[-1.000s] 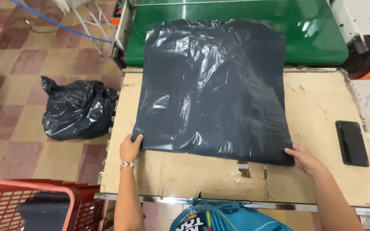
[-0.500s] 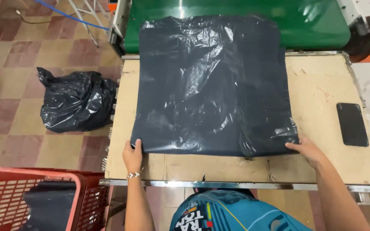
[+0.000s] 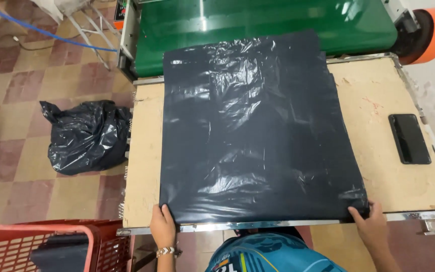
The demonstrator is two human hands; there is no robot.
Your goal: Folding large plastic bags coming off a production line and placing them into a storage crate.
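**Thin Black Sheet, Held at Its Two Near Corners**

Checkered floor tiles surround the pale wooden desk (image 3: 142,166) where we work, and on it lies the black plastic bag (image 3: 258,131), spread flat with its far edge lapping onto the green machine bed (image 3: 278,22). We judge the bag to be very light, soft and limp: its surface is wrinkled and glossy, so it is probably slippery and will sag or fold wherever it is not supported. It looks easy to stretch or tear if pulled hard at one spot.

Our left hand (image 3: 163,226) has its fingers (image 3: 166,214) closed on the near left corner, pinching the film at the desk's front edge. Our right hand (image 3: 373,224) does the same at the near right corner, fingers (image 3: 359,215) clamped on the plastic. Those corners seem the best hold, since they keep the sheet spread between the two grips.

Beyond the right fingers, well apart, a dark phone (image 3: 409,138) lies on the desk. Left of the left fingers, a filled black sack (image 3: 86,136) sits on the floor, and a red basket (image 3: 36,247) stands nearer to us.
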